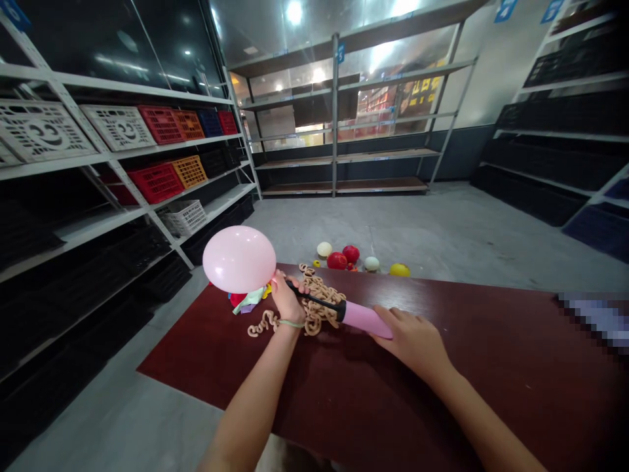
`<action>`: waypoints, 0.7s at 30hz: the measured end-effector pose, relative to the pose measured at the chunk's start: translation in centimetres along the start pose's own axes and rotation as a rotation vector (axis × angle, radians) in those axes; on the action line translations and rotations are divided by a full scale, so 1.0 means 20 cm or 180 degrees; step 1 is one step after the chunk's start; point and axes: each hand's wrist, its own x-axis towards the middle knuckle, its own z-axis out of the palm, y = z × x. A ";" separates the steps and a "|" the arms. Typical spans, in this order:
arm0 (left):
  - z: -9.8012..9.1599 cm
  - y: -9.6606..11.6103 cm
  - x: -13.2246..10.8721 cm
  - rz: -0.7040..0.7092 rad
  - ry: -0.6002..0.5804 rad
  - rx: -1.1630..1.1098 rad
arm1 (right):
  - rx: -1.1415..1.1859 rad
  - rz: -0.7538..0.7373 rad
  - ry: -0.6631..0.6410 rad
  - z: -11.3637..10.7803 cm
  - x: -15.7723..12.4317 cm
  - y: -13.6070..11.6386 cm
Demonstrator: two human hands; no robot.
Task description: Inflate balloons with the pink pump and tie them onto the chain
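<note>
A pink balloon (239,259), swollen with air, sits at the far end of a pink and black hand pump (364,318). My left hand (289,298) is closed round the black nozzle end, right at the balloon's neck. My right hand (410,337) grips the pink barrel at the other end. The pump slants across above the table, its black rod showing between the two parts. Behind and below it lies a heap of tan, chain-like loops (322,292). Limp balloons (249,300) in several colours lie under the inflated one.
The dark red table (466,367) spans the foreground. Several inflated balloons (337,261) rest on the floor beyond its far edge. Shelving with crates (160,182) stands on the left, and a metal rack (335,118) at the back. A pixelated object (597,318) lies at the table's right.
</note>
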 end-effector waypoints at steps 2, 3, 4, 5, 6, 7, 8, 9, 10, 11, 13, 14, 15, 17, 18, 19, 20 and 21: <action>-0.02 0.02 0.04 0.0083 0.0085 -0.0038 | -0.0132 -0.0054 -0.0012 0.01 0.00 0.07; -0.03 0.03 0.06 0.0093 0.0114 -0.0069 | -0.0174 -0.0062 -0.0019 0.01 0.00 0.10; -0.03 0.04 0.07 0.0090 0.0144 -0.0101 | -0.0200 -0.0062 -0.0022 0.01 0.00 0.11; -0.03 0.04 0.08 0.0086 0.0172 -0.0127 | -0.0215 -0.0057 -0.0018 0.01 0.00 0.11; -0.03 0.04 0.08 0.0093 0.0196 -0.0135 | -0.0219 -0.0054 -0.0008 0.01 0.00 0.10; -0.03 0.04 0.07 0.0119 0.0216 -0.0127 | -0.0207 -0.0058 0.0003 0.01 0.00 0.08; -0.02 0.04 0.05 0.0154 0.0226 -0.0111 | -0.0176 -0.0065 0.0018 0.01 0.00 0.05; -0.01 0.02 0.03 0.0187 0.0214 -0.0090 | -0.0118 -0.0070 0.0032 0.01 0.00 0.00; 0.00 0.01 0.00 0.0199 0.0177 -0.0064 | -0.0038 -0.0074 0.0043 0.01 -0.01 -0.05; 0.01 -0.01 -0.03 0.0183 0.0123 -0.0037 | 0.0061 -0.0048 0.0062 0.01 -0.01 -0.09; 0.03 -0.05 -0.10 0.0070 -0.0049 0.0022 | 0.0279 0.0029 0.0056 0.00 -0.01 -0.18; 0.04 -0.08 -0.13 -0.0006 -0.0151 0.0055 | 0.0361 0.0074 0.0053 0.00 0.00 -0.22; 0.05 -0.09 -0.15 -0.0077 -0.0249 0.0080 | 0.0430 0.0101 0.0051 0.00 0.00 -0.24; 0.07 -0.10 -0.18 -0.0170 -0.0368 0.0103 | 0.0508 0.0107 0.0054 -0.01 0.01 -0.26; 0.07 -0.10 -0.18 -0.0189 -0.0381 0.0101 | 0.0523 0.0087 0.0053 -0.02 0.01 -0.26; 0.07 -0.09 -0.17 -0.0201 -0.0359 0.0087 | 0.0522 0.0061 0.0046 -0.02 0.02 -0.25; 0.07 -0.08 -0.16 -0.0209 -0.0321 0.0064 | 0.0503 0.0039 0.0033 -0.02 0.02 -0.23; 0.06 -0.06 -0.14 -0.0215 -0.0281 0.0036 | 0.0464 0.0024 0.0024 -0.03 0.02 -0.21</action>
